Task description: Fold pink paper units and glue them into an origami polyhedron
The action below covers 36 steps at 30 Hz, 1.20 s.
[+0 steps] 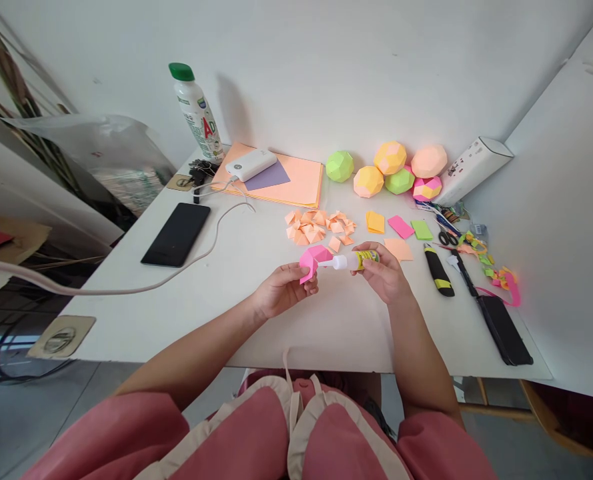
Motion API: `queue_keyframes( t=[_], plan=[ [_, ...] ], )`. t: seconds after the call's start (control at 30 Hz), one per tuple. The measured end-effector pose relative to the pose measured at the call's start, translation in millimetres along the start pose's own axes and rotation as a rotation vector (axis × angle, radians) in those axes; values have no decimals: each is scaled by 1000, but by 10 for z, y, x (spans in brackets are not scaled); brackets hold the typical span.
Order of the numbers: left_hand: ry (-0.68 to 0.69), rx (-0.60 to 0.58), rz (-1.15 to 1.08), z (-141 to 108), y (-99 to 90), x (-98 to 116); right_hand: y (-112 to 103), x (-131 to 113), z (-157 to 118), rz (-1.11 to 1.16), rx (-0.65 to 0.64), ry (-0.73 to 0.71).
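My left hand [287, 288] pinches a folded pink paper piece [317, 259] above the front middle of the table. In my right hand [385, 272] lies a small glue bottle [353, 261] with a yellow label, held on its side. Its white nozzle points left and meets or nearly meets the pink paper; I cannot tell whether they touch. Just behind the hands is a pile of small folded peach paper pieces [309, 228]. Flat stacks of orange paper [375, 222], pink paper [401, 227] and green paper [421, 230] lie to the right of the pile.
Several faceted paper balls [390, 158] rest against the wall. A utility knife [439, 270], scissors [447, 238] and a black case [504, 330] lie at right. A black phone [176, 233], a cabled power bank [251, 164] and a green-capped bottle [196, 113] are at left.
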<state>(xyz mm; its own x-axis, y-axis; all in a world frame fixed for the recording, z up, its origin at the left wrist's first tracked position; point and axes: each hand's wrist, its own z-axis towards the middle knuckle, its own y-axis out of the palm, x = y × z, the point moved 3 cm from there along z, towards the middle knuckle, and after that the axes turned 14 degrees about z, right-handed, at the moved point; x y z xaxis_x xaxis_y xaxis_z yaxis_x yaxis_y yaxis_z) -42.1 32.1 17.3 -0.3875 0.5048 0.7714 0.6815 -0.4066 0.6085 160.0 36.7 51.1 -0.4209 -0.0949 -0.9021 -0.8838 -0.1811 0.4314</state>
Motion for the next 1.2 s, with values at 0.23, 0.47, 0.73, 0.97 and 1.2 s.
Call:
queue_keyframes(
  t=[0.23,0.47,0.73,0.97,1.2],
  plan=[
    [-1,-5,-4,1,-5,-10,28,30,18,-9,6,14],
    [1,-6,9,-2,-3,4,-35,-4,10,55,13,16],
    [19,43,-3,-13,-20,50,-258,-300,-14,-38,168,-184],
    [75,71,-28,-28,-72,112,-883,-367,-31,-557,561,-161],
    [74,109,-58,-32,-70,136,-1252,-213,-13,-1153,855,190]
  ],
)
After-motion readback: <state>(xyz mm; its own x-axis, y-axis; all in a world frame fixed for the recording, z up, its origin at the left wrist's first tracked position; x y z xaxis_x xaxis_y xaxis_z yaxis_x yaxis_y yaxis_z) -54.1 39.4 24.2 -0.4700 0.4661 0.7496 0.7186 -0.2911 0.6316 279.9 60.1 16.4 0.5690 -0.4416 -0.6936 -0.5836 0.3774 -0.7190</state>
